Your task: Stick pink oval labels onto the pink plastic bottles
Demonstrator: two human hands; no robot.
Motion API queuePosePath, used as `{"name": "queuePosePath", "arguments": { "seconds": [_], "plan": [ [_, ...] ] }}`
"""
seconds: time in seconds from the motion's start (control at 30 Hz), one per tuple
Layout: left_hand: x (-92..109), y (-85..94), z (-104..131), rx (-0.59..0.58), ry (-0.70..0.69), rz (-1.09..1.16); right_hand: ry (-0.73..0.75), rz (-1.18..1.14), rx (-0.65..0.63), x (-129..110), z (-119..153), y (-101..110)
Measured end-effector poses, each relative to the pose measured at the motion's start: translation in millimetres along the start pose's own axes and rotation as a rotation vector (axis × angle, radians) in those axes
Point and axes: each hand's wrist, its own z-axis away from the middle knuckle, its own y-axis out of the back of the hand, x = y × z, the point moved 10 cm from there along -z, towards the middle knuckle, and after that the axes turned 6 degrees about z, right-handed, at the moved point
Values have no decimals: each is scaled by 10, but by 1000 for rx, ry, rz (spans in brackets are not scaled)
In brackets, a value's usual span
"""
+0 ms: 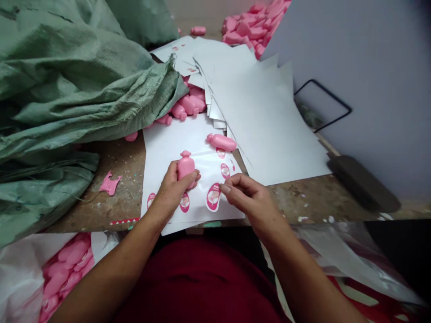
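My left hand is wrapped round a small pink bottle, its neck pointing away from me. Between the thumb and forefinger of my right hand is the edge of an oval pink-and-white sticker, which hangs over the sheet. Under both hands lies a white sticker sheet with a few more oval stickers on it. A second pink bottle rests on its side on that sheet, beyond my right hand.
A large green woven sack covers the left, with pink bottles spilling from its mouth. White sheets are stacked at right. More bottles are heaped at the back and in a white bag below the table's front edge.
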Motion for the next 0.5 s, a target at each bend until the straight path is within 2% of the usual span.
{"name": "queuePosePath", "arguments": {
  "seconds": [0.17, 0.23, 0.33, 0.4, 0.5],
  "plan": [
    [-37, -150, 234, -124, 76, -52, 103, 164, 64, -105, 40, 95],
    [-51, -144, 295, -115, 65, -116, 156, 257, 83, -147, 62, 105],
    [-44, -107, 325, -57, 29, -167, 189, 323, 184, -183, 87, 220],
    [-28, -114, 333, -32, 20, -165, 145, 217, 209, -133, 82, 279],
    [11, -156, 360, 0, 19, -172, 23, -47, 90, 6, 58, 170]
  ]
}}
